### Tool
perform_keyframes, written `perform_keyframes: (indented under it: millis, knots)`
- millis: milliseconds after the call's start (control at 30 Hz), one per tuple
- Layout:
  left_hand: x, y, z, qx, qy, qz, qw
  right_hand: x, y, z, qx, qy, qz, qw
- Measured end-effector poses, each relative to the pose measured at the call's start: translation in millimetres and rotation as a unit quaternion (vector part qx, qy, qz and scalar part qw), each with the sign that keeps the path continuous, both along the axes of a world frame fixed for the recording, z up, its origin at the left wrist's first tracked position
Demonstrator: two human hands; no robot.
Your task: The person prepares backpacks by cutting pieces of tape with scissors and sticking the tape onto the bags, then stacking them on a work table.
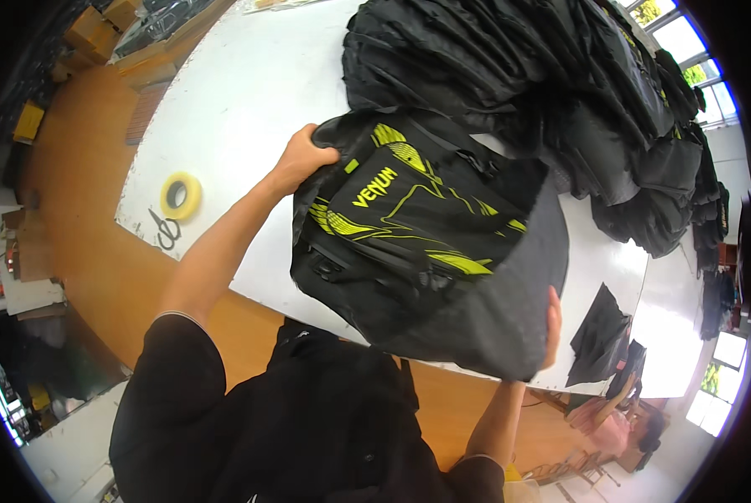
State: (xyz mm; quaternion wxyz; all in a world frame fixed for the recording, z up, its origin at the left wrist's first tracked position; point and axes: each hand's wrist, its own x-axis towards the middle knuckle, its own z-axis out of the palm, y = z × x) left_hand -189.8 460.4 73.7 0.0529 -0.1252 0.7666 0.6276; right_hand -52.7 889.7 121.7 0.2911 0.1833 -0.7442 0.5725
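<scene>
A black backpack [442, 210] with yellow-green printed lines and lettering is held up over the white table [216, 126]. Its plain dark grey end panel [509, 310] bulges toward the lower right. My left hand [306, 161] is closed on the bag's upper left corner, thumb on the front face, other fingers mostly hidden behind. At the lower right edge, my right hand [552, 331] grips the side of the backpack; its fingers point upward and the fabric covers part of the palm.
A large pile of black bags [509, 67] covers the far right of the table. A yellow tape roll [181, 195] and scissors [166, 230] lie at the left edge. Black fabric pieces [597, 339] rest at the right. Another person [618, 423] is at the lower right.
</scene>
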Motion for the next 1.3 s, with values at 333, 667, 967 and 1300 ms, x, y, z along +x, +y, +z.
perform_keyframes:
  millis: [333, 667, 967, 1300]
  knots:
    - [118, -186, -126, -0.272, -0.095, 0.040, 0.957, 25, -171, -88, 0.436, -0.207, 0.245, 0.841]
    - [163, -225, -177, -0.270, -0.094, 0.064, 0.956, 67, -145, -127, 0.521, -0.309, -0.123, 0.786]
    - [174, -214, -174, -0.335, -0.158, 0.111, 0.922, 57, -117, -154, 0.490, -0.407, -0.022, 0.771]
    - [178, -197, -152, -0.331, -0.222, 0.150, 0.905, 81, -61, -168, 0.418, -0.280, -0.272, 0.820]
